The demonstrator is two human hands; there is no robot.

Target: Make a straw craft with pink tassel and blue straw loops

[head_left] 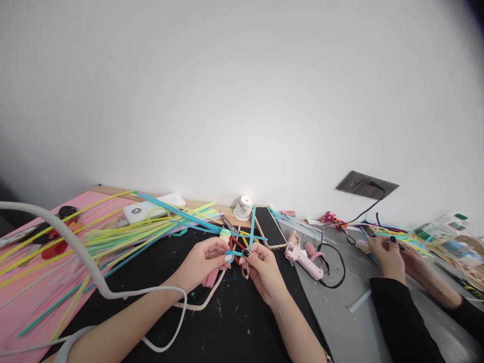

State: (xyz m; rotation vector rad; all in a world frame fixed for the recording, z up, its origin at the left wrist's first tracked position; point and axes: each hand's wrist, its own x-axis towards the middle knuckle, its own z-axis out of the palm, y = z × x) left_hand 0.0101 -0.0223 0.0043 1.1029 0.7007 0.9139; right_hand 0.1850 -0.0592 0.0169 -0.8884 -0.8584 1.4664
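Observation:
My left hand [204, 262] pinches the curled end of a blue pipe cleaner [252, 227] between thumb and fingers. Close beside it, my right hand [261, 269] grips the same pipe cleaner, whose free length stands up past the fingers. A small pale yellow-green coil [225, 233] shows just above my left fingertips; what holds it there I cannot tell. Behind my hands lie pliers [231, 226], with red handles partly hidden by my fingers. A pink bundle [210, 279] sits below my left hand.
Many coloured pipe cleaners [151, 229] spread over the left side near a white device [141, 210]. A white cable [102, 282] crosses my left forearm. Behind are a paper cup [243, 207] and phone [269, 227]. Right are a pink glue gun [302, 257] and a co-worker's hands [393, 257].

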